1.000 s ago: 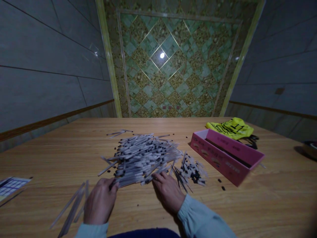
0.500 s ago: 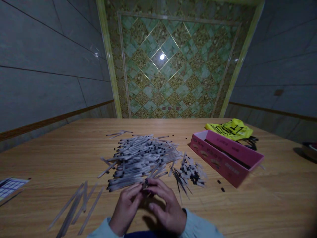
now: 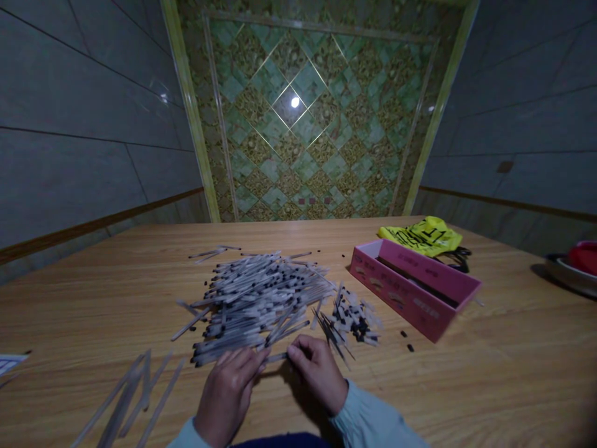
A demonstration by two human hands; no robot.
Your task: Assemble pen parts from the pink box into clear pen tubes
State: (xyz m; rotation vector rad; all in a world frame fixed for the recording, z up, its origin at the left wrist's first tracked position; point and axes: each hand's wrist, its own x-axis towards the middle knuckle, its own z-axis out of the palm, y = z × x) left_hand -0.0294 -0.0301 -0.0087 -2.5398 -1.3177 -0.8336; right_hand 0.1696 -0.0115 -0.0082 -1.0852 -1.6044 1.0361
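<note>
Between my two hands is a thin greyish tube (image 3: 277, 358), lying roughly level just in front of the big pile. My left hand (image 3: 231, 386) pinches its left part, with the fingers closed and the back of the hand toward me. The thumb and forefinger of my right hand (image 3: 319, 373) close on its other end, whose tip they hide. The pile of thin pale tubes with dark ends (image 3: 261, 298) lies right beyond my fingers. Beside my right hand are thin dark sticks (image 3: 331, 333) and a heap of small white and black pieces (image 3: 357, 314).
Several pale tubes (image 3: 156, 398) lie apart at the front left. A pink open box (image 3: 396, 298) stands on the right, with a yellow printed bag (image 3: 424, 236) behind it. Two black bits (image 3: 407, 341) lie near the box. A bowl with something red (image 3: 576, 267) is at the right edge.
My hands have drawn apart from being close together, and the tube now shows between them. My right hand's fingers have closed to a pinch. The view has shifted slightly right.
</note>
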